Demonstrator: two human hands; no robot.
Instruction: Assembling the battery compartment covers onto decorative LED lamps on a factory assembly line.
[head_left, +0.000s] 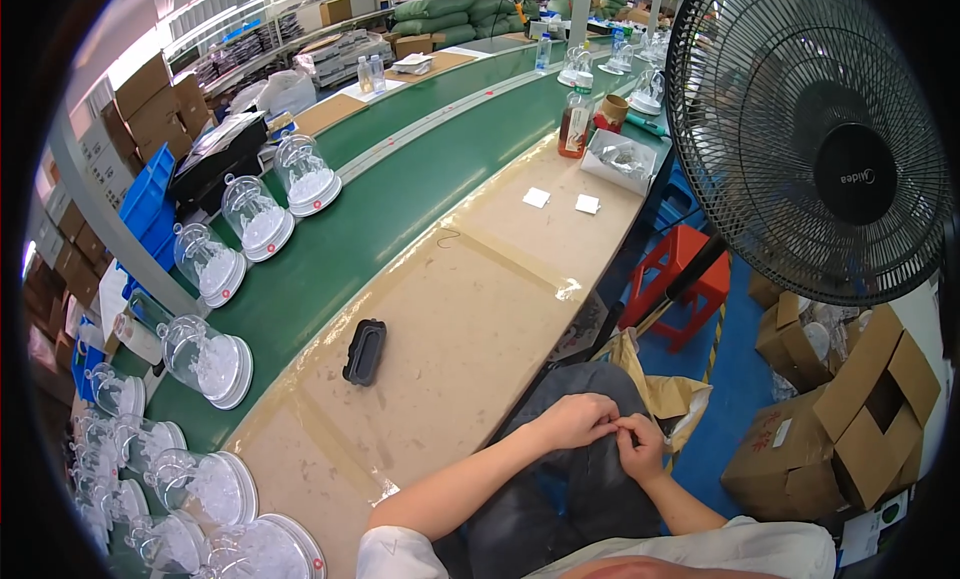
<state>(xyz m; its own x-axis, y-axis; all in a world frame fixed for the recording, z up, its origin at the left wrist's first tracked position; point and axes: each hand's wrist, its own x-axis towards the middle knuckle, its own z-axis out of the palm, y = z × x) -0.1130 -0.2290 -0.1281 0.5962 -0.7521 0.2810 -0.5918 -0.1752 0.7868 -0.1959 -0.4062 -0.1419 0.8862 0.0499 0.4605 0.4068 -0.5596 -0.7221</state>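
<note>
Over my lap, my left hand (581,420) and my right hand (641,449) meet at the fingertips. Both are closed in a pinch, and anything between the fingers is too small or hidden to make out. They are beside the tan-covered worktable (450,349), touching nothing on it. On that table lies a small black oblong case (365,352). Clear domes with white figures inside stand on white round bases along the green conveyor belt (420,179); one dome (208,361) is near the table's left edge.
A large black fan (810,144) stands close on the right. Behind it are a red stool (683,284) and an open cardboard box (830,439). Farther up the table are two white squares (536,197), a bottle of reddish liquid (574,127) and a white box (618,163).
</note>
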